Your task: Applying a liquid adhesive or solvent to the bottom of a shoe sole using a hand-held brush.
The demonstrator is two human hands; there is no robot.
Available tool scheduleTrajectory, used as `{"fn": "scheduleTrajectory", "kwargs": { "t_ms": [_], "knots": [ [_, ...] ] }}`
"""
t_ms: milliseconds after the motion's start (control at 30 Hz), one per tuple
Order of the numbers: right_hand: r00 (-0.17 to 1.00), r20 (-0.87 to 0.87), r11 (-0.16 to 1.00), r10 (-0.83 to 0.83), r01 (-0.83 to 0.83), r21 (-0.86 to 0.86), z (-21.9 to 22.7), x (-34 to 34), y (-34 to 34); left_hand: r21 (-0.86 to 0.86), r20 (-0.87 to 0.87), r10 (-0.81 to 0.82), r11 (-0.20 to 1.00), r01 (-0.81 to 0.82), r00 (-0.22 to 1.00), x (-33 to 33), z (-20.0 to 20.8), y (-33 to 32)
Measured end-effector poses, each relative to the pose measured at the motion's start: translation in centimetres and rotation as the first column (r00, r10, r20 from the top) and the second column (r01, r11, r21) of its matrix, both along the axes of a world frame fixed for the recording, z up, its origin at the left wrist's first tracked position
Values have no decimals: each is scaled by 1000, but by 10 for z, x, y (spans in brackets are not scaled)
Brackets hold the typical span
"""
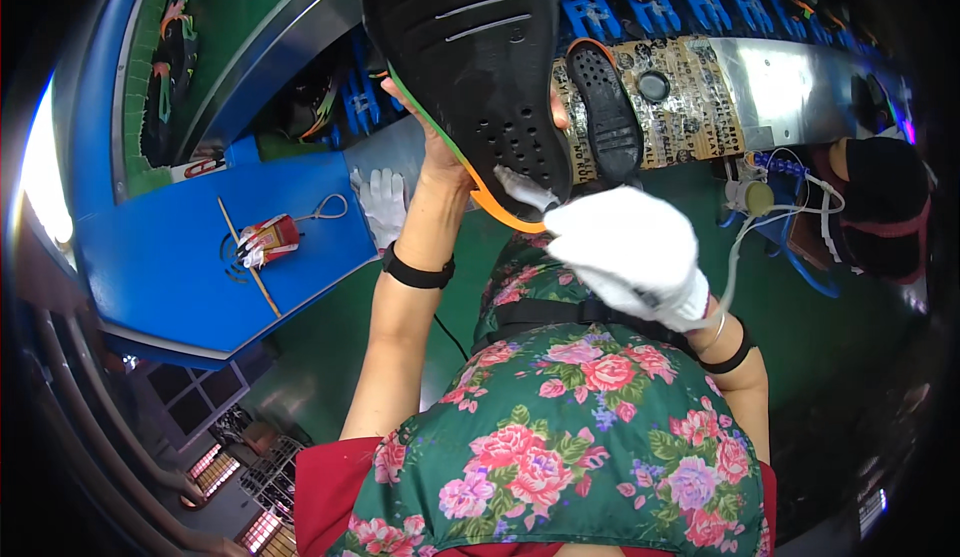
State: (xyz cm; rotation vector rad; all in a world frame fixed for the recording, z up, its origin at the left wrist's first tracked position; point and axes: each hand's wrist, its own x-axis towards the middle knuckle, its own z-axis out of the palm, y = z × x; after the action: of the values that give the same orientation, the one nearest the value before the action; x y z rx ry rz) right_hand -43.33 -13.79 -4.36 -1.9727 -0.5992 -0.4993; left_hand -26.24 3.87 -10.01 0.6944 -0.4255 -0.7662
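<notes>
The work in hand looked under way rather than finished: a black, perforated shoe sole with an orange-and-green rim [470, 67] was held up, its orange-rimmed end toward the body. The left hand [440, 152], bare, had its grip clamped around the sole's edges. The right hand [630, 252], in a white fabric glove, met that near end; whether its grip pinched anything could not be told. Beside the glove, a pale, glossy patch [525, 189] marked the sole, while most of its black face showed none; how much was left remained unclear.

Right of the sole, a second black perforated sole [605, 107] lay on a taped, patterned strip [700, 107]. To the sole's lower left, a blue-topped bench [180, 247] carried a thin wooden stick [268, 295] and a red-and-white bundle [270, 242]; nearer, a loose pale glove [383, 205] lay. The right hand partly blocked sight of the sole's near end.
</notes>
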Motion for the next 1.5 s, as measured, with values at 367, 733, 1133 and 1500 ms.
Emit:
{"fn": "scheduleTrajectory", "kwargs": {
  "t_ms": [367,733,1133,1500],
  "knots": [
    [628,-668,889,399,-87,449,15,4,2,245,-111,-66,965,92,992,1,3,11],
    [880,-143,889,453,-432,155,-8,29,-14,519,-65,-201,830,205,977,8,1,5],
    [978,-184,973,-102,136,185,12,40,-45,129,-478,111,990,-55,871,-71,-34,5],
    [993,-14,992,-118,119,52,28,21,-27,-346,-778,-206,929,-131,593,-82,-15,24]
  ]
}}
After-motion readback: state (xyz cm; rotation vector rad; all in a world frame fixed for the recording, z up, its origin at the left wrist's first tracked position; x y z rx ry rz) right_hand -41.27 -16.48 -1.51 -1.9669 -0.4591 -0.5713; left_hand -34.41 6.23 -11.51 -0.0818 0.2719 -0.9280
